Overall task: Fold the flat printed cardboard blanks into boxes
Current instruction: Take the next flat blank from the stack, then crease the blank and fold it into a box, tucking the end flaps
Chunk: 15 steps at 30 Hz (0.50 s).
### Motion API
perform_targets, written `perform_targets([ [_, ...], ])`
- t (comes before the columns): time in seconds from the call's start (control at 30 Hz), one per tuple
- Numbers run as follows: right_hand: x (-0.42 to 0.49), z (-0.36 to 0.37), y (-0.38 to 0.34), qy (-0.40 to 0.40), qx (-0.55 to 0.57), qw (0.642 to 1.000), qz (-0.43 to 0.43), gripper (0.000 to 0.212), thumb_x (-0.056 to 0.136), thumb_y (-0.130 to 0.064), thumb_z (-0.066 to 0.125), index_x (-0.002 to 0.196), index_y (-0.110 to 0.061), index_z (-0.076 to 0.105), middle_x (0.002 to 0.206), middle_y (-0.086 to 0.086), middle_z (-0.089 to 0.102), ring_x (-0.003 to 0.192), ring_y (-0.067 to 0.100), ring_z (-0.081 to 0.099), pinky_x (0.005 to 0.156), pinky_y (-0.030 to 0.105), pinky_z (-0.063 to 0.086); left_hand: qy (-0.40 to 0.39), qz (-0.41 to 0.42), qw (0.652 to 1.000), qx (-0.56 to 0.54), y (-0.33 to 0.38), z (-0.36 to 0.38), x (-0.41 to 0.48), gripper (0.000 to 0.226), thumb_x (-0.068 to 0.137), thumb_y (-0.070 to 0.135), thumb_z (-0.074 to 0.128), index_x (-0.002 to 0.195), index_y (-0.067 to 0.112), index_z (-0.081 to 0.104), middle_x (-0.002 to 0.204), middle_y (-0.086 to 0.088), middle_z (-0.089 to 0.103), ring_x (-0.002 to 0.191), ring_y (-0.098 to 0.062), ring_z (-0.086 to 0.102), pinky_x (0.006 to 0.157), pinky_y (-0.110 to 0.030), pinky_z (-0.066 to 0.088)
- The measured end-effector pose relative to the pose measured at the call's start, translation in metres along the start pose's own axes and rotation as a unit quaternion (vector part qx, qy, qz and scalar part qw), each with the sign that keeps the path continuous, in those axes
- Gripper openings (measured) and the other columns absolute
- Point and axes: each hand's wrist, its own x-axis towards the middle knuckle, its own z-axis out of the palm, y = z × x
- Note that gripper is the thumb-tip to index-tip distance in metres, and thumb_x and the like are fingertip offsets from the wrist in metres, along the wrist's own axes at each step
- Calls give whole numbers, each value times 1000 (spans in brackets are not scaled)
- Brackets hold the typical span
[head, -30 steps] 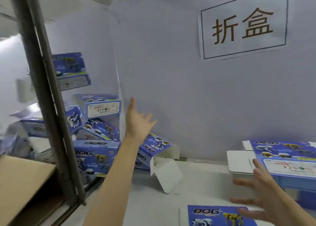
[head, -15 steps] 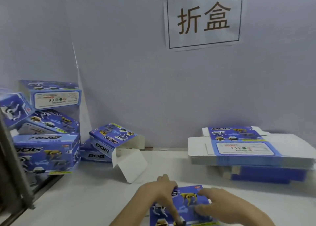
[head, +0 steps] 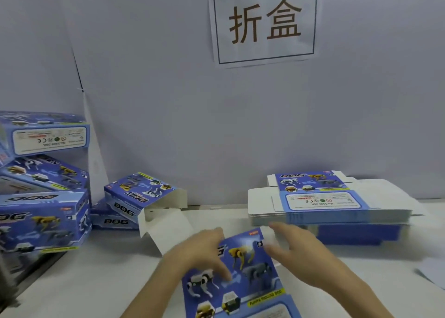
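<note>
While both hands sit on it, one blank lies flat on the counter

Since the frame is motion-blurred, contact detail is rough. One flat blue printed cardboard blank [head: 255,281], robot-dog artwork up, lies on the white counter [head: 96,281] at bottom centre.

- On the left hand [head: 204,252] the fingers are spread and straight, laid on the blank's upper-left part, gripping nothing.
- On the right hand [head: 296,252] the fingers are extended over the blank's upper-right corner, not curled round anything. Touching or just above: can't tell.

Counts:
- 1 loose blank under the hands.
- 1 stack of flat blanks [head: 325,204] beyond the right hand, near but apart. Sheet count unreadable.
- 5 folded blue boxes [head: 43,219] piled at left. One of them, the open-ended box [head: 142,195], has white flaps hanging out.
- 1 white paper sign [head: 265,21] on the grey wall [head: 168,101].
</note>
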Motion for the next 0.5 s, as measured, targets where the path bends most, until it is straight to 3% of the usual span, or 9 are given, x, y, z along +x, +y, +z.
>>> perform_targets([
  [0.1, 1, -6, -2, 149, 112, 982, -18, 57, 94, -43, 53, 146, -32, 33, 148, -9, 41, 134, 10, 37, 106, 30, 35, 53, 54, 983, -165, -6, -40, -17, 28, 76, 29, 81, 90, 31, 57, 90, 10, 71, 76, -2, 69, 62, -18, 52],
  [0.17, 0, -8, -4, 281, 179, 942, -28, 57, 95, -35, 53, 147, -28, 32, 149, -6, 39, 136, 11, 34, 105, 24, 28, 125, 86, 961, -230, -10, -58, -29, 21, 81, 20, 77, 91, 31, 62, 83, 16, 72, 73, 8, 66, 59, -9, 48],
  [0.23, -1, -10, -6, 365, 202, 908, -34, 58, 96, -31, 52, 149, -26, 29, 151, -4, 35, 138, 10, 28, 104, 22, 24, 196, 95, 921, -323, -13, -64, -37, 20, 84, 15, 73, 97, 26, 63, 82, 21, 73, 72, 11, 66, 57, -7, 48],
  [0.3, -2, -10, -8, 351, 229, 907, -31, 59, 96, -33, 49, 150, -28, 25, 150, -6, 35, 137, 9, 31, 104, 22, 30, 254, 101, 866, -419, -12, -62, -40, 18, 86, 12, 69, 101, 21, 63, 88, 11, 75, 75, -2, 71, 57, -14, 52],
  [0.37, -2, -8, -13, 285, 306, 908, -24, 52, 97, -33, 49, 145, -32, 33, 139, -12, 48, 121, 4, 50, 84, 16, 47, 293, 113, 819, -480, -3, -53, -38, 17, 86, 11, 67, 101, 19, 62, 89, 1, 76, 76, -15, 73, 55, -22, 56],
  [0.43, -2, -5, -18, 249, 384, 889, -31, 33, 96, -30, 53, 128, -37, 47, 118, -17, 62, 93, -2, 65, 59, 12, 51, 317, 135, 797, -497, 10, -40, -35, 17, 87, 15, 66, 101, 21, 61, 90, 2, 76, 77, -16, 73, 55, -22, 56],
  [0.5, -3, -7, -19, 249, 423, 870, -36, 30, 93, -34, 60, 121, -38, 49, 107, -16, 67, 86, 1, 68, 56, 19, 54, 326, 156, 783, -507, 21, -26, -31, 20, 86, 21, 66, 105, 24, 60, 93, 5, 76, 80, -14, 73, 56, -21, 56],
])
